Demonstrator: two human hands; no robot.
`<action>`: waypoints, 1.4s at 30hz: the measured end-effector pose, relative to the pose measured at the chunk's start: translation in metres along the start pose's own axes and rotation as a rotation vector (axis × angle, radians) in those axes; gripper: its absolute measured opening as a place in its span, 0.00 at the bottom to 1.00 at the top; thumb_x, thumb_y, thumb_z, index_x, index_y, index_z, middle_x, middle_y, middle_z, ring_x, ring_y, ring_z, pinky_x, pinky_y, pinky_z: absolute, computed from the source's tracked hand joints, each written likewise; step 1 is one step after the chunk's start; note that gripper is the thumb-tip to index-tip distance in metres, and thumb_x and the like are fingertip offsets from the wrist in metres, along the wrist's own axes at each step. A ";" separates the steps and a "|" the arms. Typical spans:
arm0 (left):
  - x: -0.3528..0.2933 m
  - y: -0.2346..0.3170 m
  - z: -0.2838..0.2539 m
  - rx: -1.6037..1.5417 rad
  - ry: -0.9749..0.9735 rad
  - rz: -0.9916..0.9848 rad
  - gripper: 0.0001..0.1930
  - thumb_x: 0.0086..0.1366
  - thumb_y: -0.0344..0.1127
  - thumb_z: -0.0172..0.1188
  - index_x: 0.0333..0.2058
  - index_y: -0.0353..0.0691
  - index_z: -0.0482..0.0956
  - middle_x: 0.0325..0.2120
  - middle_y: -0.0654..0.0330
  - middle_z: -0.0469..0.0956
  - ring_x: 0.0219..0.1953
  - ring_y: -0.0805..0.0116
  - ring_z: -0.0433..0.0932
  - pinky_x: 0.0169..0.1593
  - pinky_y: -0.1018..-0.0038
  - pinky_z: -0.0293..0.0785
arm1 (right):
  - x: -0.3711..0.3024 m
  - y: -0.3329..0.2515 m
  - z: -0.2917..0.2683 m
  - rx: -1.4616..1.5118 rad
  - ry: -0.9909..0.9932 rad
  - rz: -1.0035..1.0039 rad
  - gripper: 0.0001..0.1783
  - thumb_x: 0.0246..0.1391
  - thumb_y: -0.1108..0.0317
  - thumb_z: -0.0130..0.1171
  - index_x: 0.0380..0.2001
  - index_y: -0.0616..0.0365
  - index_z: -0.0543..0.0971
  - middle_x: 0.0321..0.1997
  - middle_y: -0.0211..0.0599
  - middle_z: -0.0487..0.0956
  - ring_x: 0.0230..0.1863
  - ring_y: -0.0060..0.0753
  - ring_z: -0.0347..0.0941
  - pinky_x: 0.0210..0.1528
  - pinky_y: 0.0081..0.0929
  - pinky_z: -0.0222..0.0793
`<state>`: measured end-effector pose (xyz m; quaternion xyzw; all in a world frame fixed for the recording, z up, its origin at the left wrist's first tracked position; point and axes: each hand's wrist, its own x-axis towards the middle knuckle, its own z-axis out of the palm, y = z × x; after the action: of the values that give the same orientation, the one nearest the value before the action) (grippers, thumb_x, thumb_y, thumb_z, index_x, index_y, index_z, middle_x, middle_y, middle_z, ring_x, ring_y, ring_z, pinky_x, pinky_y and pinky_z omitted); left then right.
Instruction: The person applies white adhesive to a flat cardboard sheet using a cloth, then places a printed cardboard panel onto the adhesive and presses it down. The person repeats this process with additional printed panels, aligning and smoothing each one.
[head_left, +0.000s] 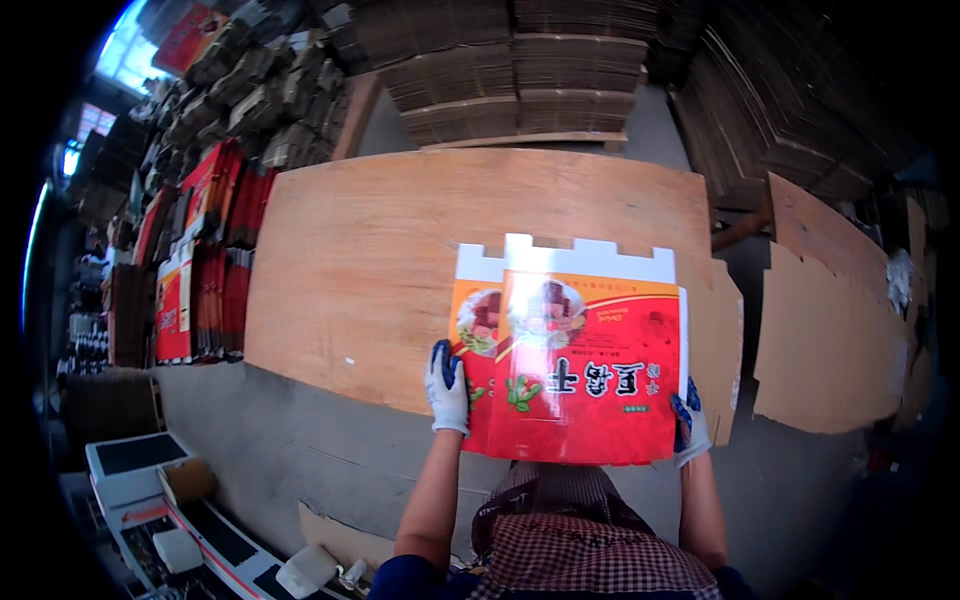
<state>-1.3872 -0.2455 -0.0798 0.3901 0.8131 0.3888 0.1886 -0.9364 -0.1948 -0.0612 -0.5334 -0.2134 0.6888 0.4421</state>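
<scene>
A flat, glossy red and orange printed carton blank (600, 350), with white notched flaps along its far edge, lies over the near right part of the wooden table. Its left part shows a fold or second panel with a picture of food. My left hand (448, 390), in a white glove with blue fingers, grips its left edge. On the opposite side my right hand (692, 428), gloved the same way, holds the near part of the right edge. The thumbs and fingertips under the cardboard are partly hidden.
The wooden table (350, 270) spreads ahead, with plain brown cardboard (725, 350) beside the blank. Bundled red cartons (205, 285) are stacked at left, brown cardboard stacks (520, 90) on a pallet behind. A white and black machine (170, 500) stands lower left; brown sheets (825, 345) lie right.
</scene>
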 end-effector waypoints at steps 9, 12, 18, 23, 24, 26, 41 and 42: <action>0.013 0.017 0.000 0.189 -0.002 0.102 0.27 0.59 0.48 0.68 0.52 0.37 0.77 0.54 0.49 0.75 0.55 0.49 0.74 0.59 0.59 0.68 | -0.015 0.063 0.034 -0.414 -0.058 -0.258 0.36 0.62 0.70 0.59 0.71 0.61 0.58 0.69 0.42 0.65 0.66 0.39 0.64 0.68 0.36 0.61; 0.011 0.018 0.004 0.197 0.018 0.066 0.29 0.58 0.47 0.68 0.55 0.38 0.74 0.55 0.50 0.75 0.56 0.49 0.73 0.60 0.59 0.68 | -0.011 0.085 0.037 -0.299 -0.041 -0.222 0.37 0.64 0.59 0.55 0.70 0.65 0.58 0.70 0.46 0.63 0.66 0.41 0.63 0.68 0.39 0.60; -0.013 0.020 0.025 0.517 -0.072 0.146 0.28 0.62 0.40 0.60 0.62 0.44 0.69 0.67 0.44 0.59 0.67 0.40 0.58 0.66 0.45 0.56 | -0.058 0.034 0.110 -0.848 0.183 0.019 0.42 0.64 0.53 0.56 0.71 0.65 0.55 0.74 0.55 0.59 0.71 0.47 0.57 0.71 0.37 0.53; -0.034 0.108 0.092 0.470 -0.543 0.570 0.33 0.67 0.52 0.53 0.70 0.58 0.60 0.73 0.53 0.49 0.75 0.43 0.43 0.70 0.33 0.31 | 0.005 0.123 0.030 -0.784 0.125 -0.344 0.35 0.63 0.64 0.56 0.69 0.65 0.59 0.66 0.46 0.67 0.62 0.33 0.66 0.62 0.34 0.66; -0.035 0.123 0.102 0.508 -0.555 0.568 0.33 0.68 0.54 0.51 0.70 0.58 0.59 0.73 0.53 0.48 0.75 0.44 0.42 0.70 0.32 0.31 | 0.011 0.140 0.025 -0.490 0.233 -0.277 0.34 0.62 0.69 0.58 0.68 0.68 0.61 0.57 0.42 0.74 0.51 0.29 0.72 0.53 0.29 0.72; -0.048 0.137 0.125 0.556 -0.565 0.537 0.33 0.68 0.58 0.48 0.70 0.61 0.58 0.74 0.54 0.47 0.75 0.44 0.40 0.69 0.30 0.30 | -0.012 0.088 0.036 -0.704 0.195 0.137 0.39 0.56 0.69 0.64 0.68 0.68 0.62 0.62 0.47 0.74 0.59 0.37 0.71 0.63 0.32 0.65; -0.050 0.138 0.133 0.659 -0.550 0.552 0.35 0.64 0.61 0.54 0.68 0.57 0.64 0.74 0.52 0.46 0.75 0.41 0.39 0.69 0.31 0.26 | 0.014 -0.018 -0.081 -0.735 0.387 -0.063 0.20 0.68 0.65 0.52 0.61 0.57 0.74 0.54 0.33 0.80 0.49 0.23 0.78 0.51 0.23 0.74; -0.050 0.136 0.131 0.673 -0.554 0.543 0.36 0.65 0.61 0.53 0.69 0.57 0.63 0.74 0.52 0.46 0.75 0.41 0.39 0.69 0.31 0.26 | 0.007 -0.041 -0.051 -0.756 0.395 -0.001 0.20 0.67 0.64 0.53 0.59 0.56 0.76 0.53 0.36 0.82 0.48 0.26 0.79 0.52 0.25 0.74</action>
<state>-1.2094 -0.1677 -0.0553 0.7146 0.6822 0.0225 0.1532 -0.8735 -0.1764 -0.0510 -0.7797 -0.3620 0.4465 0.2482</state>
